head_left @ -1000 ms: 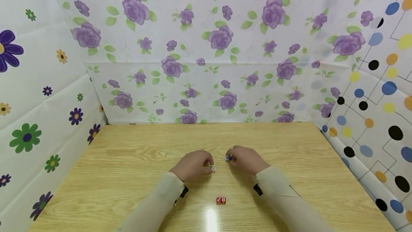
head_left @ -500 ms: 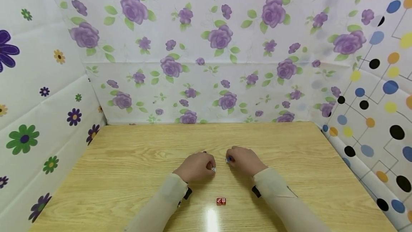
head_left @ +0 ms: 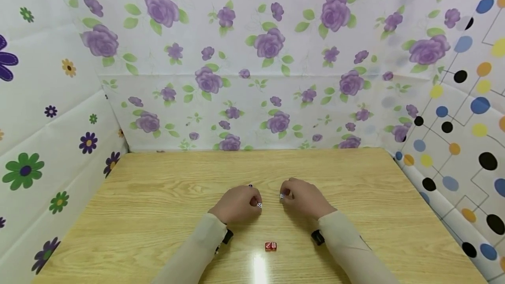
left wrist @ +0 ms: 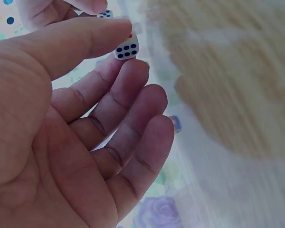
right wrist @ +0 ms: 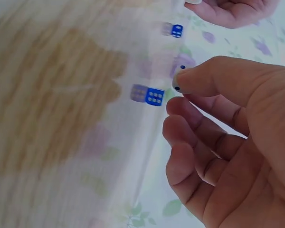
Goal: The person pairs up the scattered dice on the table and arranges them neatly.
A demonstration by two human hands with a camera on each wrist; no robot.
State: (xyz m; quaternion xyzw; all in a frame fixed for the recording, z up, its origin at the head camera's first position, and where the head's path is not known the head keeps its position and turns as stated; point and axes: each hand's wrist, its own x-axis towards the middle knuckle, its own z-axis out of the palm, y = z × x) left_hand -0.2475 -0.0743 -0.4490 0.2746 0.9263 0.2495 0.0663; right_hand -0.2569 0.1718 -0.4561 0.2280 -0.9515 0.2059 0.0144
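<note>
A white die (head_left: 259, 205) with dark pips sits between the thumb and index finger of my left hand (head_left: 236, 204). My right hand (head_left: 305, 197), a short way to the right, pinches a second white die (right wrist: 179, 78). Just past the right fingertips, in the right wrist view, a blue die (right wrist: 155, 97) rests on the glossy tabletop. Another blue die (head_left: 250, 186) lies behind the left hand's knuckles, mostly covered in the head view.
Two red dice (head_left: 271, 246) stand side by side on the wooden table (head_left: 169, 174), nearer to me than both hands. Flower-printed cloth (head_left: 244, 73) walls the back, with patterned cloth on both sides.
My left fingers have closed on the white die that lay beside them. The right hand has drawn its white die slightly to the right, away from the blue one next to it.
</note>
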